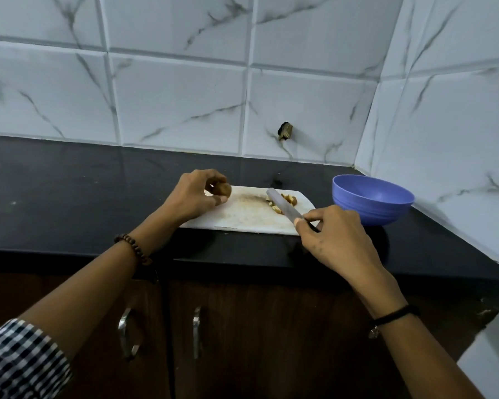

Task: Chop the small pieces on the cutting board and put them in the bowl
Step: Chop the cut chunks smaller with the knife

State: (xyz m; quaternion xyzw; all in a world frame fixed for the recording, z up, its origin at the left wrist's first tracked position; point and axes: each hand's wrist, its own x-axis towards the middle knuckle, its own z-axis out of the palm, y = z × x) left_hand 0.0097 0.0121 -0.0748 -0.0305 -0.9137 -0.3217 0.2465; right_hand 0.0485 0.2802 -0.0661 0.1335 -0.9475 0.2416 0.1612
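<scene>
A white cutting board [242, 217] lies on the black counter. Several small brown chopped pieces [288, 200] sit at its far right corner. My right hand [334, 234] grips a knife [283, 204] by the handle, its blade angled across the board and lying against the pieces. My left hand [193, 197] holds a round brown chunk [223, 190] in its fingertips over the board's far left corner. A blue bowl [372, 200] stands just right of the board, and I see nothing inside it.
The black counter [69, 197] runs left, backed by a white marbled tile wall [185, 96] that turns a corner behind the bowl. A small dark fitting [285, 131] sticks out of the wall. Cabinet doors with metal handles [126, 332] lie below the counter edge.
</scene>
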